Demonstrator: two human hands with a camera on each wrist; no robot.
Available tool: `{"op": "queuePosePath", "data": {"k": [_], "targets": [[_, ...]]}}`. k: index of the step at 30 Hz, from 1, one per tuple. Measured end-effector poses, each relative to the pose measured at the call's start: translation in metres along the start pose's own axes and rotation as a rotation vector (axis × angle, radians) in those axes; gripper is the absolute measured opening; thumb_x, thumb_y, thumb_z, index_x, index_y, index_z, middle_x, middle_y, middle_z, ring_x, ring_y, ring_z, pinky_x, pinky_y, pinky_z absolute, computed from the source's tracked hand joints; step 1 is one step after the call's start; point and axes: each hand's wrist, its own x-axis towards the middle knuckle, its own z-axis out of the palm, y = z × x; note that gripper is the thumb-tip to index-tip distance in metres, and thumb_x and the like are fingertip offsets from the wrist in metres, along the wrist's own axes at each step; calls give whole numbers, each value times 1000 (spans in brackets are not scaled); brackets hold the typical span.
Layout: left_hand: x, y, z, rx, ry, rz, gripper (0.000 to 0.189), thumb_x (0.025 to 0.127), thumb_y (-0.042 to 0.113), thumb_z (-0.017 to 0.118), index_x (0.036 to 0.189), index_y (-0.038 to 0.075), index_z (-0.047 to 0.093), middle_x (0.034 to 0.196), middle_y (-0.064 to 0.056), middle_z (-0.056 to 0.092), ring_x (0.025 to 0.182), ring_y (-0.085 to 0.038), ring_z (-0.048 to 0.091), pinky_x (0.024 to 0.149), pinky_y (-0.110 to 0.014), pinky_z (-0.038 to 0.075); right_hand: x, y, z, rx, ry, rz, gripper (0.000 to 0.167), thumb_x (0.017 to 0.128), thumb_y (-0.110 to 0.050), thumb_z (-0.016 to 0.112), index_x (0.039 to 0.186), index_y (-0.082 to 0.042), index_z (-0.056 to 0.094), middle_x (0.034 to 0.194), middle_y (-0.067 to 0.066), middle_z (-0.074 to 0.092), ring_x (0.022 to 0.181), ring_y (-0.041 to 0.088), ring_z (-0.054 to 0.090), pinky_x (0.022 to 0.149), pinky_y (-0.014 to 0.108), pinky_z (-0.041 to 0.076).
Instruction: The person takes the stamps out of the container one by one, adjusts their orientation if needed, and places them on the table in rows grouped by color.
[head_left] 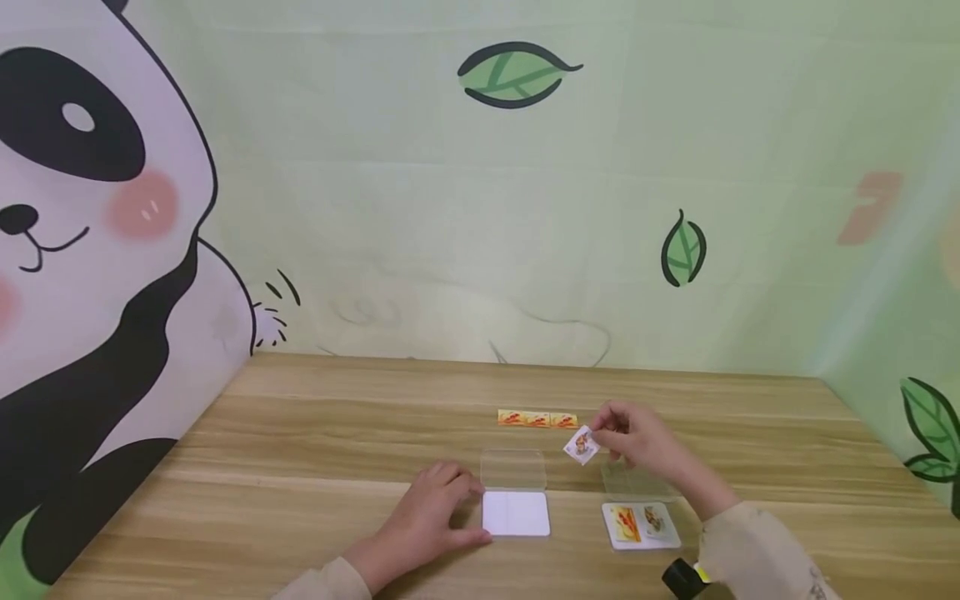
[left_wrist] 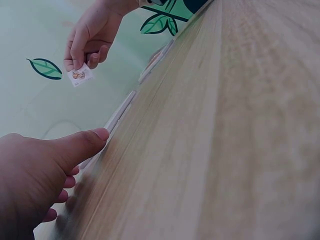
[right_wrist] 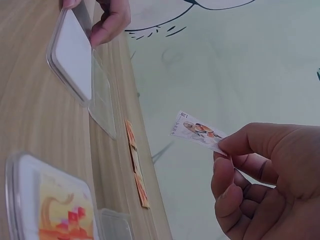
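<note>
Tabletop (head_left: 337,442), hands (head_left: 637,437), probable stamp (head_left: 581,447) right-pinched.

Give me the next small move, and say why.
Perhaps lower the stamp onto the left case. The right hand pinches it in the air; the left hand holds that case by its edge, its lid open and its white inside bare. The right case already bears two.

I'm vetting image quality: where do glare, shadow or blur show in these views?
Head view: pale streak, perhaps glare, on the wall at right; left wrist view: shadow by the left hand, nearer table soft; right wrist view: held stamp fairly crisp, nearest orange stamp blurred.
</note>
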Motion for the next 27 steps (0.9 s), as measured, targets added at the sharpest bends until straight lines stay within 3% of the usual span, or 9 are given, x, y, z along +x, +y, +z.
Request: {"op": "queuePosePath", "data": {"k": [8,18,27], "targets": [[0,0,0,1,2,-1,44,74,47,78,103,16,66,105,3,61,104,-17,54,96,-41,45,1,3,-12,-17,22,9,12,92,-5,57,99,5,57,77,7,55,61,10,48,47,19,40],[0,0,1,1,-2,-3,46,74,48,77,104,15,65,106,2,61,105,-18,54,98,-42,44,6,4,-24,-57,46,85,14,94,-9,56,101,3,57,79,8,56,64,12,49,49,22,41],[1,0,0,6,-8,-9,47,75,49,76,105,14,66,106,2,60,105,-18,54,98,-42,44,8,9,-36,-29,63,112,18,95,-9,56,106,5,56,80,6,57,66,13,50,51,25,44]]}}
